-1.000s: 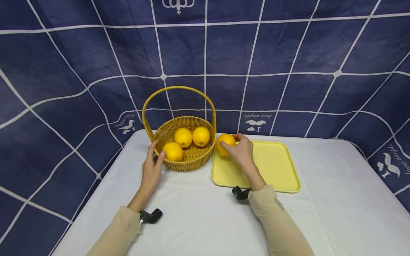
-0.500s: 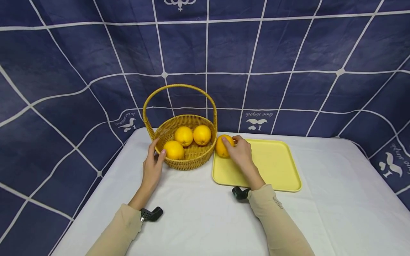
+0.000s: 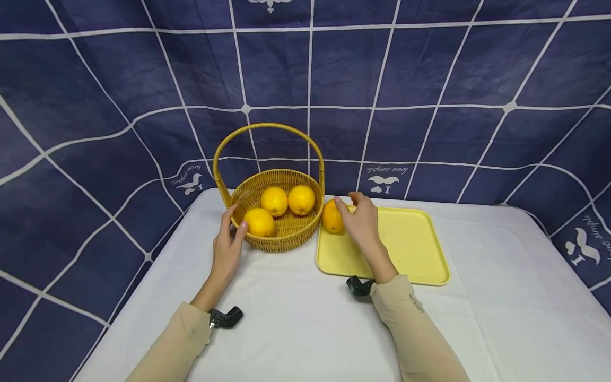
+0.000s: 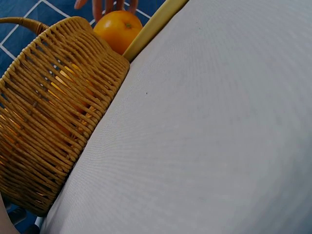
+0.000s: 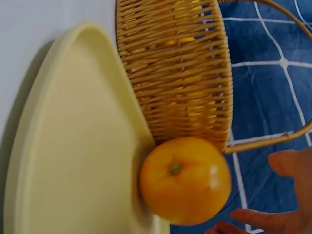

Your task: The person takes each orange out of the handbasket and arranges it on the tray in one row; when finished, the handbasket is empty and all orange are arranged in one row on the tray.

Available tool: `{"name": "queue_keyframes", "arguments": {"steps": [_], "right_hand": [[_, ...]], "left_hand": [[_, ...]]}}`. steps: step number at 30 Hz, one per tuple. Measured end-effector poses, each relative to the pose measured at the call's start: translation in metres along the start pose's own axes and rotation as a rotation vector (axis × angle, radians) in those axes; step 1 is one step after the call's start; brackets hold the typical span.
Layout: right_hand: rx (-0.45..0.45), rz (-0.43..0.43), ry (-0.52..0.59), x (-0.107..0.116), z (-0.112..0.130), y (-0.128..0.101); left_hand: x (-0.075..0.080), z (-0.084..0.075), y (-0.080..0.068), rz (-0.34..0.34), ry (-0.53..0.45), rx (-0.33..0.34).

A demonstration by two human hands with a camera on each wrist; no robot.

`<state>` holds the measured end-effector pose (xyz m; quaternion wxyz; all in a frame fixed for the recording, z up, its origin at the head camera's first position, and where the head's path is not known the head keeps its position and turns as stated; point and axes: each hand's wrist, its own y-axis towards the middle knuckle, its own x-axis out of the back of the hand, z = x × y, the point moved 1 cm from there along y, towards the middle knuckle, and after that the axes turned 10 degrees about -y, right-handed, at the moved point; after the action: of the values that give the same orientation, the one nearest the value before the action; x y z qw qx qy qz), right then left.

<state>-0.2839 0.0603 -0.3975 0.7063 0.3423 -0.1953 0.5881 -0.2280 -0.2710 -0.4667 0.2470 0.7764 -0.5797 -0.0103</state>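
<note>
A yellow wicker basket (image 3: 277, 244) with a tall arched handle holds several oranges (image 3: 274, 201). My left hand (image 3: 226, 249) holds the basket's left rim, thumb at the front and fingers along the side; little of it shows in the left wrist view. A single orange (image 5: 185, 180) sits at the left end of the pale yellow tray (image 5: 73, 146), beside the basket wall. My right hand (image 3: 361, 223) is just right of this orange, thumb and fingers spread apart. In the right wrist view, a gap shows between the fingers (image 5: 268, 219) and the fruit.
The basket and tray stand side by side on a white-covered table (image 3: 296, 318). Behind and to the left hangs a dark blue cloth (image 3: 343, 69) with white lines. A black wrist camera (image 3: 226, 317) sits on the left wrist, another (image 3: 359, 286) on the right.
The right hand has let go of the orange, its fingers parting and lifting slightly off it. The orange has settled on the tray's left end. The left hand stays on the basket.
</note>
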Motion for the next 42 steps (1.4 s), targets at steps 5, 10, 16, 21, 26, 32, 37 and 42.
{"name": "queue_keyframes", "arguments": {"steps": [5, 10, 16, 21, 26, 32, 37, 42], "right_hand": [[0.055, -0.026, 0.022, 0.003, 0.017, -0.005], [0.128, -0.019, 0.032, 0.002, 0.033, -0.013], [0.206, 0.012, 0.037, -0.008, 0.05, -0.02], [0.246, 0.103, 0.01, -0.025, 0.074, -0.02], [0.272, 0.22, -0.011, -0.045, 0.095, -0.018], [0.293, 0.303, 0.04, -0.065, 0.11, -0.017], [0.306, 0.377, 0.039, -0.081, 0.12, -0.018], [0.342, 0.368, -0.056, -0.093, 0.128, -0.016]], "left_hand": [[0.001, -0.002, -0.001, 0.001, 0.004, 0.008], [0.001, -0.002, -0.001, -0.008, -0.003, 0.003], [-0.002, -0.003, 0.0, 0.003, -0.027, -0.003], [-0.001, -0.003, 0.001, -0.006, -0.027, -0.007], [0.001, -0.003, -0.001, -0.009, -0.022, -0.002], [0.002, -0.003, -0.002, -0.002, -0.016, 0.0], [0.002, -0.002, -0.001, -0.012, -0.006, -0.005], [0.001, -0.002, -0.001, -0.014, -0.003, 0.001]]}}
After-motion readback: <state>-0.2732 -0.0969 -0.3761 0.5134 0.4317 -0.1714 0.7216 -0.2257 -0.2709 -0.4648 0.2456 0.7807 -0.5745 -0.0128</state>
